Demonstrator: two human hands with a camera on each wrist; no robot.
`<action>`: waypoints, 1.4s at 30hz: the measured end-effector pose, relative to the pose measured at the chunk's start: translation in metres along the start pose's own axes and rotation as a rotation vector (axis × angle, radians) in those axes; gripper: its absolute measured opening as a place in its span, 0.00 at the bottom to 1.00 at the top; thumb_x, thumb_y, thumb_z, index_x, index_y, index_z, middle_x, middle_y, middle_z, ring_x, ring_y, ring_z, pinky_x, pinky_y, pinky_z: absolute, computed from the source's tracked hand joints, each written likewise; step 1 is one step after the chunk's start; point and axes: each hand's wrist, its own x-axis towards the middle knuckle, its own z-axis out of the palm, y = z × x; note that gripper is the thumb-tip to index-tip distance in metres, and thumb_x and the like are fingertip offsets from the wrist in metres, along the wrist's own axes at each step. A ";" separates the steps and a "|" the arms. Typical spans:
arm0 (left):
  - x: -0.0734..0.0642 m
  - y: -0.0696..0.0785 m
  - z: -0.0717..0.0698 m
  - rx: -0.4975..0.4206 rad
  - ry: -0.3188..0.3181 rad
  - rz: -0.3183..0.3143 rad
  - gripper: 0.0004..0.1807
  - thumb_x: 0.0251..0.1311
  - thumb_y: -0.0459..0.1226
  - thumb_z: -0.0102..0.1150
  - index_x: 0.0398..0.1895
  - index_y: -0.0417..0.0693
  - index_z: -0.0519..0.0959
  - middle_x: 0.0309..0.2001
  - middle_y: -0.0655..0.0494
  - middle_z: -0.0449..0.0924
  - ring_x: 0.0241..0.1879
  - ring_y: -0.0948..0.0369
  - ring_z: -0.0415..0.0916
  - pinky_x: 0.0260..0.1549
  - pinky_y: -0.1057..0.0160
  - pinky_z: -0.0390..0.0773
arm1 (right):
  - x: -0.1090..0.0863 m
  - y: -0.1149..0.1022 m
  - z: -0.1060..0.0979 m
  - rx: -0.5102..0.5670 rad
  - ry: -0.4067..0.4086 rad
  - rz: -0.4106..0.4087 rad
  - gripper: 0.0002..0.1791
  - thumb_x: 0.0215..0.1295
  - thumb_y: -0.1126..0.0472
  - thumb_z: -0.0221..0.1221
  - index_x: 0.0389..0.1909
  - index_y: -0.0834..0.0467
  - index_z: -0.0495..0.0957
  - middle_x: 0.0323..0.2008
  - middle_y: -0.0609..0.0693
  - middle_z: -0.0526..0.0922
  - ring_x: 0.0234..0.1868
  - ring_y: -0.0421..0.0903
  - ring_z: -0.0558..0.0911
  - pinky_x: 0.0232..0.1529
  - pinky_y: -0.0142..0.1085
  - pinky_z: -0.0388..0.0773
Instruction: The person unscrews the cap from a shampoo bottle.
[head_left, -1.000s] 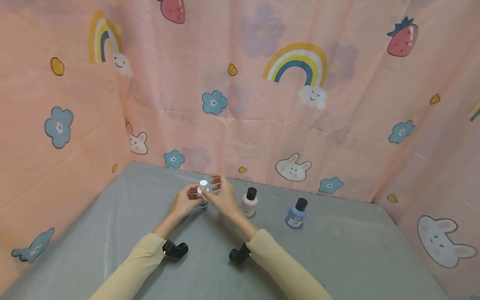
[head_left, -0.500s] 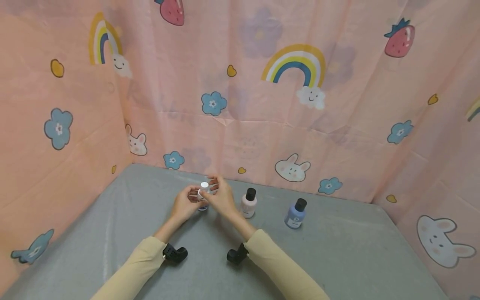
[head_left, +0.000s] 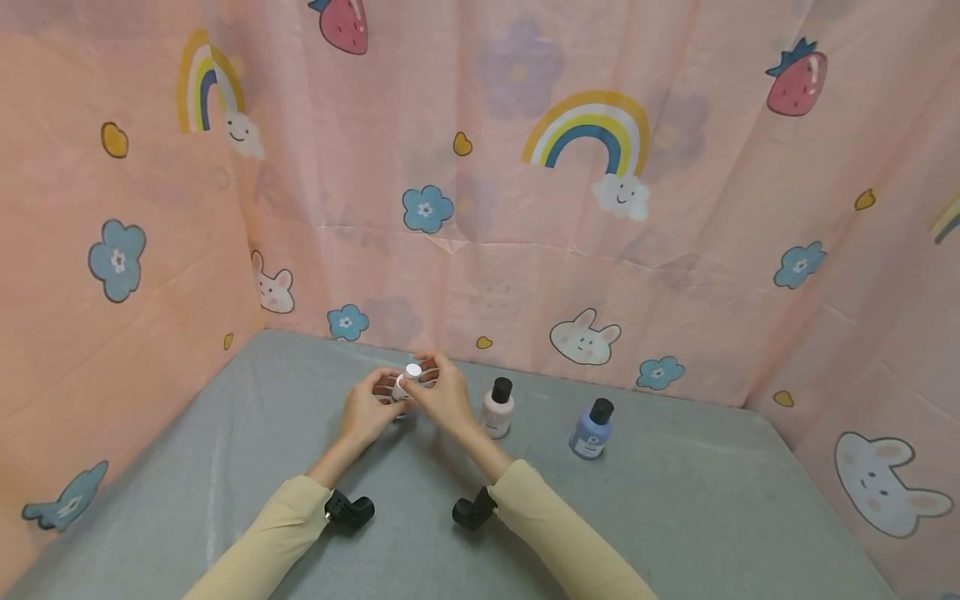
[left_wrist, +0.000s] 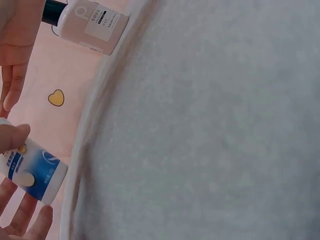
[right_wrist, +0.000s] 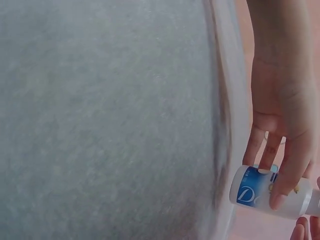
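A small white bottle [left_wrist: 41, 165] with a blue lower label is off the table, between my two hands. My left hand [head_left: 366, 415] grips its body, thumb across the front and fingers behind. The bottle leans, its white cap [head_left: 413, 371] towards the right. At that cap my right hand [head_left: 446, 395] has its thumb and fingers bent round the neck end, pinching it. In the right wrist view the bottle's blue base end [right_wrist: 245, 186] points left, and right-hand fingertips [right_wrist: 298, 231] show by the cap, mostly cut off by the frame.
Just right of my right hand stands a pale pink bottle [head_left: 497, 413] with a black cap. Further right is a blue bottle [head_left: 589, 434], also black-capped. The grey table [head_left: 697, 492] meets a pink patterned curtain [head_left: 510, 275] behind and at both sides.
The white bottle has tipped, its cap moving slightly right and its base left. The right thumb has come closer in to the neck. The other bottles have not moved.
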 end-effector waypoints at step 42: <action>-0.004 0.009 -0.010 0.048 0.020 0.149 0.23 0.42 0.34 0.77 0.45 0.41 0.82 0.37 0.43 0.86 0.39 0.50 0.83 0.39 0.49 0.83 | 0.003 -0.007 -0.008 0.046 0.076 0.012 0.13 0.51 0.59 0.71 0.36 0.61 0.85 0.31 0.55 0.88 0.31 0.47 0.87 0.31 0.26 0.80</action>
